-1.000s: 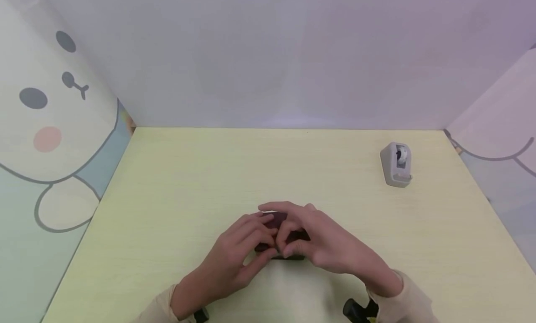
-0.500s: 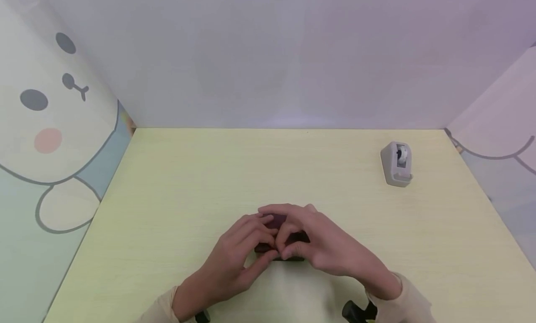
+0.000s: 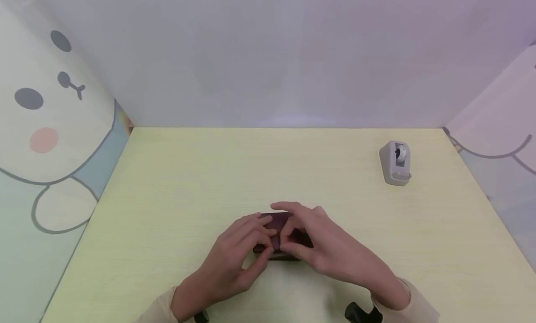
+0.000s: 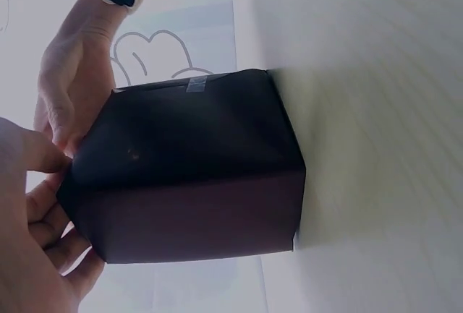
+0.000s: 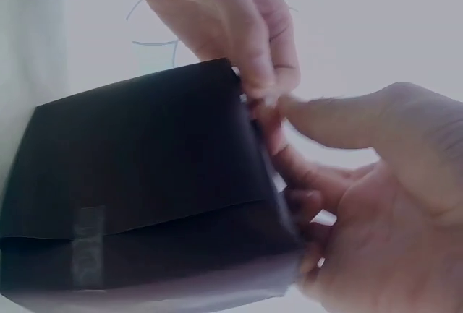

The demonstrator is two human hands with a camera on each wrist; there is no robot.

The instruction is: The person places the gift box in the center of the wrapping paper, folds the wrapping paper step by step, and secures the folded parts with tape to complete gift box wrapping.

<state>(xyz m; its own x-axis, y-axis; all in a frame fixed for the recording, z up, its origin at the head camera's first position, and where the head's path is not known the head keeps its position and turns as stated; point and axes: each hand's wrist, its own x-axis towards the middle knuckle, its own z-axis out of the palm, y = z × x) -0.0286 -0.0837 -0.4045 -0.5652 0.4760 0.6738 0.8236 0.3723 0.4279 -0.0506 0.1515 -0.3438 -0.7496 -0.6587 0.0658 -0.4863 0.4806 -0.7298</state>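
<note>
A box wrapped in dark paper (image 3: 279,219) stands on the table between the two hands. One side carries a strip of clear tape (image 5: 88,248), and another piece of tape (image 4: 197,84) shows in the left wrist view. My left hand (image 3: 238,251) holds the box's upper left edge between thumb and curled fingers. Close beside it, the right hand (image 3: 328,244) bends thumb and index finger together at the top of the box, its other fingers spread over the far side. Both hands hide much of the top, and I cannot tell what small part the right fingertips pinch.
A grey tape dispenser (image 3: 395,164) with a roll in it stands at the back right of the pale wooden table (image 3: 188,174). A plain wall (image 3: 268,57) rises behind the table, and panels with cartoon drawings flank it.
The right hand has shifted slightly to the right, widening the gap between the fingertips and uncovering more of the box top. The left hand has hardly moved.
</note>
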